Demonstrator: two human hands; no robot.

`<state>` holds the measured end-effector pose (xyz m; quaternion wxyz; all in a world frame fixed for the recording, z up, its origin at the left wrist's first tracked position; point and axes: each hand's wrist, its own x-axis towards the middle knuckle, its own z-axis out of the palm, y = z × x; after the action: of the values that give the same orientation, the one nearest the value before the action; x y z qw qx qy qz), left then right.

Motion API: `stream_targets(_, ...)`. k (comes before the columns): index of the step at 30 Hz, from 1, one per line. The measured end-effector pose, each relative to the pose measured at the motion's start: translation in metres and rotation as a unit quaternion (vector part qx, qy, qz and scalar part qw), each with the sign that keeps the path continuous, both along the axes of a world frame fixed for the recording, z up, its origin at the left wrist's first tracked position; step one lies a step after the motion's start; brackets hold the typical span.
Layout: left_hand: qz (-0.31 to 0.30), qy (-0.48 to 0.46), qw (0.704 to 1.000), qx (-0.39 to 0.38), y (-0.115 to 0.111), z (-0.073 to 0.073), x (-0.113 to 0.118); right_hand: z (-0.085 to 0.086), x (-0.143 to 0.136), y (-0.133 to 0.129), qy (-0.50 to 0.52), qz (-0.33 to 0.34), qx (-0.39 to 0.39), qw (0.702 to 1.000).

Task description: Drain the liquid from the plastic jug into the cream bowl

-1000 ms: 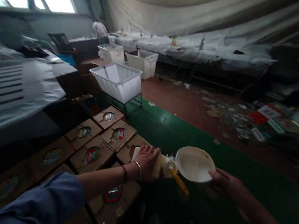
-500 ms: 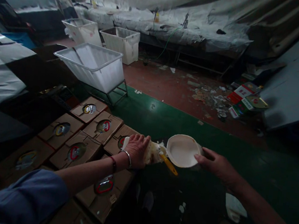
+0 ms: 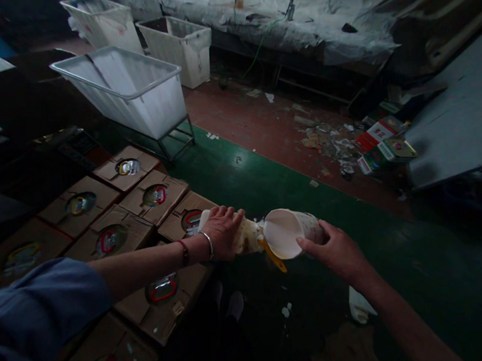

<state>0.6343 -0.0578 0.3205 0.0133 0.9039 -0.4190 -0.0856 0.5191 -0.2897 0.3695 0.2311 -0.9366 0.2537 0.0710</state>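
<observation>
My left hand (image 3: 221, 233) grips a whitish, bottle-like container (image 3: 249, 237) lying on its side, stained at the end that points right. My right hand (image 3: 332, 248) is closed around the wall of a white cup (image 3: 283, 234), whose open mouth is tilted left against or close to the container's end. A yellow handle (image 3: 275, 257) sticks out below the place where the two meet; the tool's other end is hidden. Under my left arm stand cardboard boxes (image 3: 108, 235) with round cut-outs that show metal lids and red or yellow handles.
A white tub on a metal stand (image 3: 119, 84) is at the upper left, with two more white bins (image 3: 179, 50) behind it. A plastic-covered bench (image 3: 223, 23) runs along the back. Scraps (image 3: 330, 147) and red and green tins (image 3: 387, 156) lie on the right.
My right hand has turned the cup further left, so its side wall now shows, and brought it nearer the container. The view has shifted slightly; my left hand keeps its grip.
</observation>
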Motion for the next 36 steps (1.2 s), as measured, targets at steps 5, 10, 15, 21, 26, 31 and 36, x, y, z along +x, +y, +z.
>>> stream_targets(5, -0.002, -0.003, 1.0, 0.008, -0.005, 0.0, -0.001, 0.004, -0.004, 0.005, 0.0, -0.008, -0.029, 1.0)
stream_targets(10, -0.009, 0.011, 1.0, 0.015, -0.01, 0.002, -0.004, 0.01, -0.006, 0.006, -0.003, -0.014, -0.042, 0.999)
stream_targets(15, -0.012, 0.017, 1.0, 0.008, -0.014, 0.005, -0.007, 0.01, -0.012, 0.002, -0.029, -0.011, -0.041, 0.999)
stream_targets(21, -0.032, 0.011, 0.999, 0.011, -0.026, 0.002, -0.006, 0.01, -0.026, -0.006, -0.055, -0.03, -0.039, 0.997)
stream_targets(26, -0.056, 0.014, 0.998, 0.011, -0.042, 0.004, -0.006, 0.018, -0.038, -0.009, -0.039, -0.054, -0.052, 0.996)
stream_targets(31, -0.093, 0.012, 0.996, 0.0, -0.058, 0.003, -0.007, 0.028, -0.048, -0.009, -0.028, -0.08, -0.072, 0.994)
stream_targets(36, -0.126, 0.005, 0.992, -0.006, -0.073, 0.002, -0.007, 0.027, -0.061, -0.012, -0.037, -0.105, -0.084, 0.99)
